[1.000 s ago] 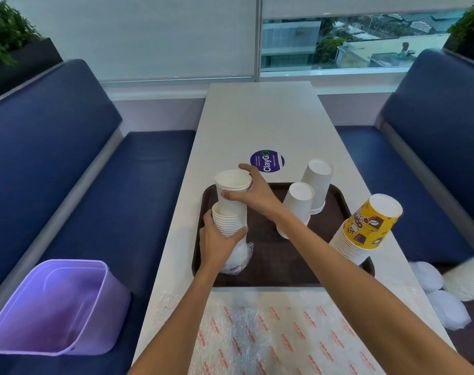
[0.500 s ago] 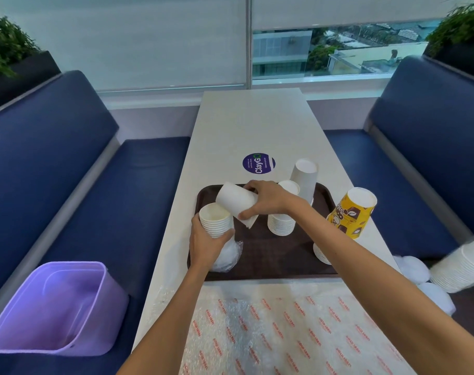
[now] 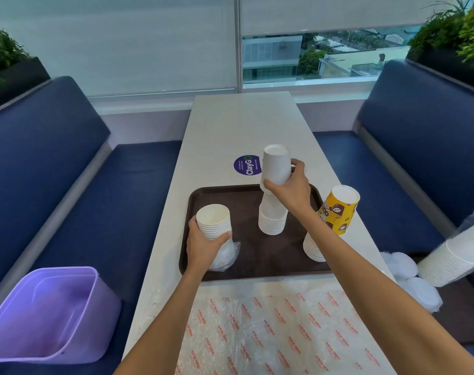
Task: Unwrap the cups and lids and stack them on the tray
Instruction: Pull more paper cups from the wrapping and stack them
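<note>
A dark brown tray (image 3: 257, 255) lies on the white table. My left hand (image 3: 203, 246) grips an upright stack of white paper cups (image 3: 213, 221), its lower part still in clear plastic wrap (image 3: 225, 257), at the tray's left edge. My right hand (image 3: 291, 189) holds an upside-down white cup (image 3: 275, 165) over an inverted stack of white cups (image 3: 272, 219) in the tray's middle. A further inverted stack topped by a yellow printed cup (image 3: 337, 209) stands at the tray's right edge, partly hidden by my right forearm.
A purple bin (image 3: 49, 312) sits on the left bench. Bubble wrap with red print (image 3: 271, 328) covers the table's near end. On the right bench lie a wrapped sleeve of white cups (image 3: 457, 255) and wrapped white lids (image 3: 411, 280). A round purple sticker (image 3: 246, 165) is beyond the tray.
My right hand took the top cup off the left stack, turned it upside down and carried it right, over the inverted middle stack. My left hand kept its grip on the left stack.
</note>
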{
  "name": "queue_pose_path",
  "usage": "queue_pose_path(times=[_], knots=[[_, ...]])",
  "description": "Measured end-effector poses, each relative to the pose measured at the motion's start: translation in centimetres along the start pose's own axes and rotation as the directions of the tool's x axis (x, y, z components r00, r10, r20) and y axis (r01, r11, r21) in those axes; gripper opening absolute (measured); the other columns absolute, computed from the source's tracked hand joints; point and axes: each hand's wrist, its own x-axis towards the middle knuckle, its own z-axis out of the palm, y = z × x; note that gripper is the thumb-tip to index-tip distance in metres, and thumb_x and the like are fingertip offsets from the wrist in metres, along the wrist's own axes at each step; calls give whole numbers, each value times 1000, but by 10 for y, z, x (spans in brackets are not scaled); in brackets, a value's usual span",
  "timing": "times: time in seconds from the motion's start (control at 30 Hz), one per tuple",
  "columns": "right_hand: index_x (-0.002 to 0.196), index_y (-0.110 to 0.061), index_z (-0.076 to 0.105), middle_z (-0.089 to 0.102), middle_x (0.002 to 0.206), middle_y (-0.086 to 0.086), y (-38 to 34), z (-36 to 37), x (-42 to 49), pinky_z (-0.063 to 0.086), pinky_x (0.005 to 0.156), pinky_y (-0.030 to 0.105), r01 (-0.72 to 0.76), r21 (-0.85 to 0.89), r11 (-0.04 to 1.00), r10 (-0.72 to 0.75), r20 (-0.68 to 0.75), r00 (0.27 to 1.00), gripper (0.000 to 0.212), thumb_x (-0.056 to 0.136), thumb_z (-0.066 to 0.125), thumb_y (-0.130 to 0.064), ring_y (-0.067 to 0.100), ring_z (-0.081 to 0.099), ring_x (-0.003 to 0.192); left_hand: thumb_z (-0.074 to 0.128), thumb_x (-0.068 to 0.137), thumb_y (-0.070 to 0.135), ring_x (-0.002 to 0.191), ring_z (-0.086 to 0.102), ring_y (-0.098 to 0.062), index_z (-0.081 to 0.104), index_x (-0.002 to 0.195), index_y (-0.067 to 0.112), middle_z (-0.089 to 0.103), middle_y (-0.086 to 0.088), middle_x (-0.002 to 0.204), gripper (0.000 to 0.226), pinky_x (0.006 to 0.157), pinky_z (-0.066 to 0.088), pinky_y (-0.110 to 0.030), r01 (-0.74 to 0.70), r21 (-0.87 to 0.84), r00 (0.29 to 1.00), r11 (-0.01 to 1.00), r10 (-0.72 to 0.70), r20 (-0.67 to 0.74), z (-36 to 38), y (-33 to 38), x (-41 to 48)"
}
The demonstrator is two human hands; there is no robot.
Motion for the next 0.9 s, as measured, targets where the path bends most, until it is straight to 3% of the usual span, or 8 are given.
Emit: queue_pose_path(times=[0.33,0.47,0.53,0.6,0.63,0.7,0.77,0.9], knots=[[139,-14,23,43,138,9,35,13,1,40,104,43,-119,-11,993,120,72,990,88,74,80,-27,29,46,125,81,71,34,134,37,-26,23,144,17,36,-6,147,95,109,33,-38,-2,8,1000,1000,2,20,1,1,1],[143,-19,25,35,146,5,33,20,-3,33,111,48,-43,22,999,46,-139,989,92,71,79,-37,25,37,133,80,71,36,134,37,-26,23,144,16,35,-5,148,95,110,32,-37,-9,20,1000,1000,8,20,2,0,3],[140,-18,32,38,143,4,23,23,-6,36,109,35,96,42,994,-83,-247,966,84,71,74,-40,20,39,129,80,72,35,134,36,-25,23,144,15,35,-5,148,95,110,32,-36,-9,12,1000,1000,8,23,3,1,4],[133,-12,42,45,136,6,10,26,-9,34,102,14,272,64,960,-250,-235,939,71,72,71,-34,13,42,122,82,71,33,134,37,-26,23,144,15,36,-6,147,95,109,34,-37,-7,-15,999,1000,8,33,4,1,4],[129,-10,46,48,132,7,5,28,-12,33,99,9,333,72,940,-316,-183,931,64,74,71,-31,11,43,118,82,71,32,133,37,-26,23,144,15,37,-6,146,96,108,35,-37,-4,-22,999,1000,4,36,5,1,4],[125,-11,50,50,128,5,-3,38,-17,37,99,16,342,105,934,-345,11,938,54,78,73,-25,10,45,116,83,70,31,132,39,-26,23,144,15,38,-6,145,96,107,36,-37,9,-28,999,1000,-8,41,6,1,4],[131,-16,47,48,133,4,-5,51,-23,37,101,24,211,134,968,-240,269,933,59,80,75,-25,14,46,123,83,69,31,128,43,-26,25,143,15,41,-8,142,95,104,40,-37,11,-53,999,999,-8,45,7,1,5],[145,-17,31,41,146,6,8,77,-31,36,102,28,-74,78,994,11,607,795,78,81,74,-29,21,42,132,82,70,35,125,47,-26,26,143,15,43,-8,141,94,103,42,-36,21,-82,999,996,-19,34,7,1,7]])
